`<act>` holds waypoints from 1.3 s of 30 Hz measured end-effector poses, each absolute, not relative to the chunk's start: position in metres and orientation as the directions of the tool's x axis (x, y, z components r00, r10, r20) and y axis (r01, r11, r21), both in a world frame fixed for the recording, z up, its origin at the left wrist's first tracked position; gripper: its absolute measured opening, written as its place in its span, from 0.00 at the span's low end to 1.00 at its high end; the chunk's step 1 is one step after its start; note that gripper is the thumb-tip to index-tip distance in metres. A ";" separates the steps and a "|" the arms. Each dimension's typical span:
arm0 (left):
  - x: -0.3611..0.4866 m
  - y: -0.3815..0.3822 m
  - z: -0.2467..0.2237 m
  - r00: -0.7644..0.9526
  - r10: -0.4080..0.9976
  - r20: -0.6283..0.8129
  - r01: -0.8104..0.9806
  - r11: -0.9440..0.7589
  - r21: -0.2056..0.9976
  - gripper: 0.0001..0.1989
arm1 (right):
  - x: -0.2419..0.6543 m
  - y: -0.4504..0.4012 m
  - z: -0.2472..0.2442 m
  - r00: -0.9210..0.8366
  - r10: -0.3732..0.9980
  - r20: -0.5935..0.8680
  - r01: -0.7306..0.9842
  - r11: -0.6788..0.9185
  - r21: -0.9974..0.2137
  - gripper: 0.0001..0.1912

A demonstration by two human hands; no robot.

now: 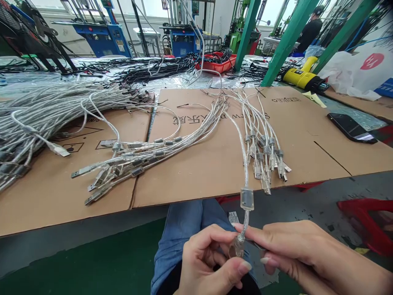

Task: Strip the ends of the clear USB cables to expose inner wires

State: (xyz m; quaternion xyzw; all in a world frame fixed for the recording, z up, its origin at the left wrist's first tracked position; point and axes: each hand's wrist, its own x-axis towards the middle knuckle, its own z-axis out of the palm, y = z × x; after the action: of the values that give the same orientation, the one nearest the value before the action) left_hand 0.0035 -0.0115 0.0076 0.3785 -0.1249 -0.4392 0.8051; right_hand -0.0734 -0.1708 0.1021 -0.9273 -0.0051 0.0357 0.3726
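Note:
My left hand (pixel 215 258) is closed around the clear plastic plug of a USB cable (pixel 238 246), low over my lap. From the plug the silvery cable rises past a grey ferrite bead (pixel 247 199) onto the cardboard. My right hand (pixel 294 246) is closed beside the plug, pinching a thin flat metal piece (pixel 255 245), mostly hidden by the fingers. Its index fingertip lies against the cable just above the plug. On the cardboard (pixel 190 180) lie a left bunch of similar USB cables (pixel 184 143) and a smaller right bunch (pixel 260 139), plugs towards me.
A big heap of clear cables (pixel 55 110) covers the left side. A black phone (pixel 351 128), a yellow heat gun (pixel 299 78) and a white plastic bag (pixel 359 71) lie right. Behind are black cables, a red tray (pixel 217 63) and green posts (pixel 288 41); a person (pixel 310 30) is farther back.

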 end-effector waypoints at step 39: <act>0.004 -0.019 0.004 0.427 -0.903 0.038 0.751 0.378 0.541 0.09 | -0.077 -0.172 0.091 0.991 0.111 -0.074 0.013 -0.632 -0.775 0.12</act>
State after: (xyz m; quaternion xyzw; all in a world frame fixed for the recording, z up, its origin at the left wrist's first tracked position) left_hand 0.0044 -0.0189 0.0040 0.2286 -0.1661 -0.5087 0.8132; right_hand -0.0771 -0.1715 0.0905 -0.9014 -0.0343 0.0575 0.4277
